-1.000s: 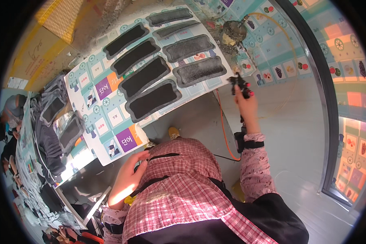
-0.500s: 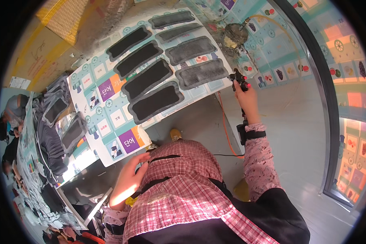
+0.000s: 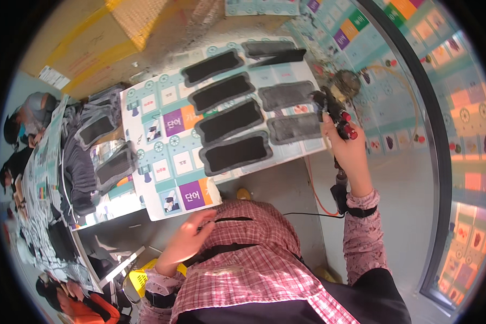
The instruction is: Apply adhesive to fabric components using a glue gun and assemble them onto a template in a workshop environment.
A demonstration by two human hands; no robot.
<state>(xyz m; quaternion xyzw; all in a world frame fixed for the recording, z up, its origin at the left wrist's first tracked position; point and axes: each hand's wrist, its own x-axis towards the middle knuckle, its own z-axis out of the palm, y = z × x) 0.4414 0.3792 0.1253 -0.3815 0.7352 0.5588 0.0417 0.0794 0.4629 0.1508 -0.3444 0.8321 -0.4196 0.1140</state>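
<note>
The right hand (image 3: 350,154) is gripping a spray gun (image 3: 333,110) at the right edge of the board (image 3: 173,162); the left hand (image 3: 186,240), loosely curled and holding nothing, is hanging below the board. Six pads (image 3: 235,153) on the board are looking black, two by the gun greyer, seemingly unfinished

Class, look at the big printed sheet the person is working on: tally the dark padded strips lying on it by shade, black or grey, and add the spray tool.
Black strips on the printed sheet: 5
Grey strips: 2
Spray tool in the right hand: 1
Total: 8
</note>
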